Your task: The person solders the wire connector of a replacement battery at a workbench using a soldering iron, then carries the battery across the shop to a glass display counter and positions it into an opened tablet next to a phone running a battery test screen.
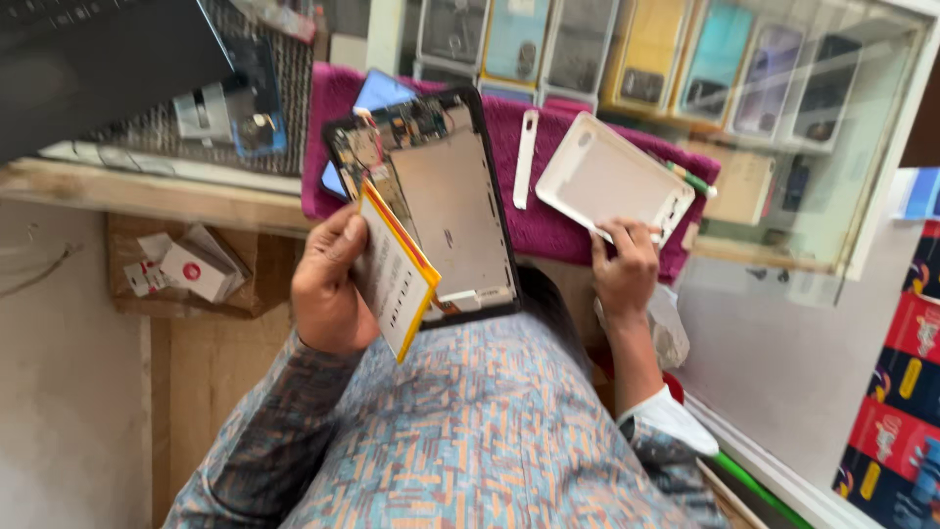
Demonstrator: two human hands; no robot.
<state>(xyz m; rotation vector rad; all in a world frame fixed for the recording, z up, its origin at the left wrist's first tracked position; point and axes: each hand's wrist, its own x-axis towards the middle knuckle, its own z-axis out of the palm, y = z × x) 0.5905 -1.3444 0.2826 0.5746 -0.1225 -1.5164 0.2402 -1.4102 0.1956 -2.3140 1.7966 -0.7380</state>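
left hand (328,284) gripping battery (394,274), right hand (625,269) at cover (612,181) edge

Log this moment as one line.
left hand: holds flat battery | right hand: on white back cover | opened tablet: on magenta cloth

By the left hand (328,284), a foil-wrapped, paper-labelled battery (394,269) and dull-metal tablet chassis (441,196); under the right hand (627,269), a matt white plastic cover (607,176) on fuzzy magenta cloth (548,225)
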